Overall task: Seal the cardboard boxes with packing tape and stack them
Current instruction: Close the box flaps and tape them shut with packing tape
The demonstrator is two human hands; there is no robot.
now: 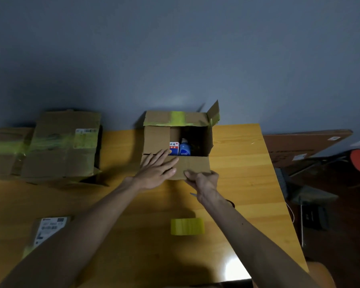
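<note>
While the flat left hand (154, 173) presses one flap of the open cardboard box (178, 142) mid-tabletop (247, 173) and the right hand (204, 180) pinches the near flap, folding is underway; taping with the yellow tape roll (187, 226) likely follows.
</note>
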